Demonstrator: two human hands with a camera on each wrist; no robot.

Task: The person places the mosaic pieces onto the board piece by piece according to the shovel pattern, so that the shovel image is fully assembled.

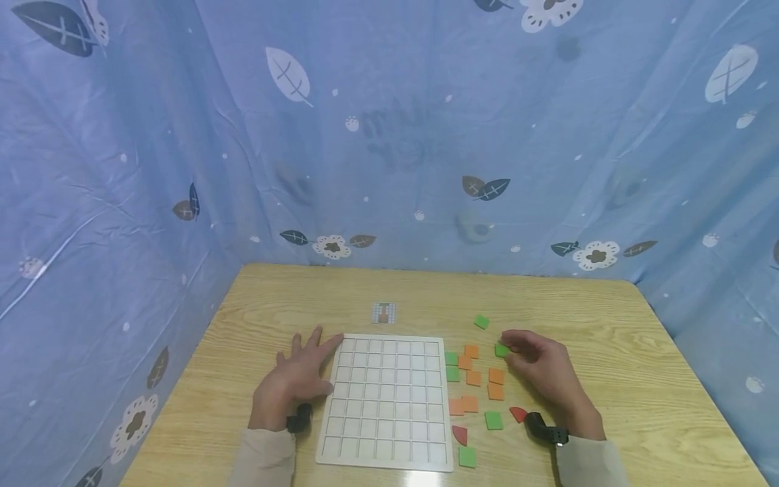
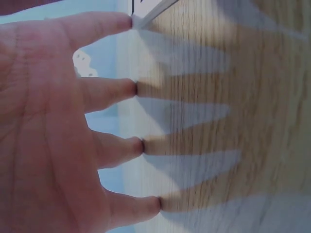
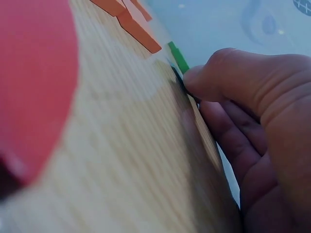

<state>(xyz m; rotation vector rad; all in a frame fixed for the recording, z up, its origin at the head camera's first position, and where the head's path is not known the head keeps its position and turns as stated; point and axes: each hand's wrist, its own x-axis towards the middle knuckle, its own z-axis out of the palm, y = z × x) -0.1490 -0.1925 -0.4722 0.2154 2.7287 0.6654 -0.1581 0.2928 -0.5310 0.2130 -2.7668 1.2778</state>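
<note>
A white grid board of square cells lies on the table. Spread wide, my left hand is at its left edge, index fingertip and thumb against the rim. In the left wrist view the straight fingers touch the wood with their tips. My right hand is right of the loose tiles and pinches a green square tile between thumb and curled fingers. The right wrist view shows the thumb against that green tile, its far side hidden by the hand. A red quarter-round piece lies below this hand.
Several orange square tiles and green ones, such as one green tile, lie right of the board. Another red quarter-round piece is there too. A small pattern card lies above the board. Blue curtain surrounds the table.
</note>
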